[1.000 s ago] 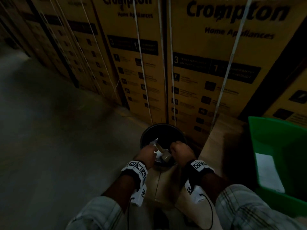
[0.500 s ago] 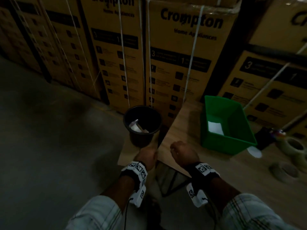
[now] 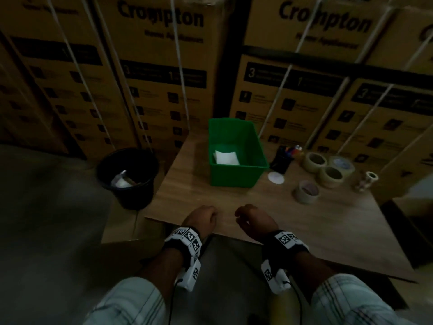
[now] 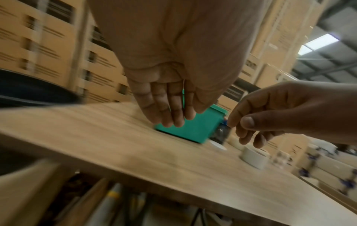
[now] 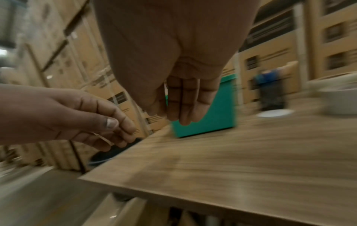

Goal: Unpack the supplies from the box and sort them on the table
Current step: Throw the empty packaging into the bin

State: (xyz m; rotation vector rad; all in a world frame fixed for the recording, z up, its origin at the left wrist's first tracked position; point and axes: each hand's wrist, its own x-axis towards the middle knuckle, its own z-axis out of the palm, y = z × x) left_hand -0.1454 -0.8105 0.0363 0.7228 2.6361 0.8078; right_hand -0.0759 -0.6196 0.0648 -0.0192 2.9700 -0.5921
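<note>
My left hand (image 3: 201,218) and right hand (image 3: 251,218) hover side by side over the near edge of the wooden table (image 3: 210,198). In the left wrist view the left hand's fingers (image 4: 170,110) hang relaxed and hold nothing. The right hand (image 4: 270,116) is loosely curled, thumb near the index finger, and also holds nothing. A green bin (image 3: 234,178) with a white pad (image 3: 226,157) inside stands ahead of both hands. Several tape rolls (image 3: 305,191) lie to the right.
A black bucket (image 3: 127,193) with white scraps stands on the floor left of the table. A dark pen holder (image 3: 282,160) and a white disc (image 3: 275,177) sit right of the bin. Stacked cardboard cartons (image 3: 164,78) wall off the back.
Both hands have pulled back from the black bucket, where they held white scraps, and now hover over the table edge holding nothing. The head view has swung right to the table.
</note>
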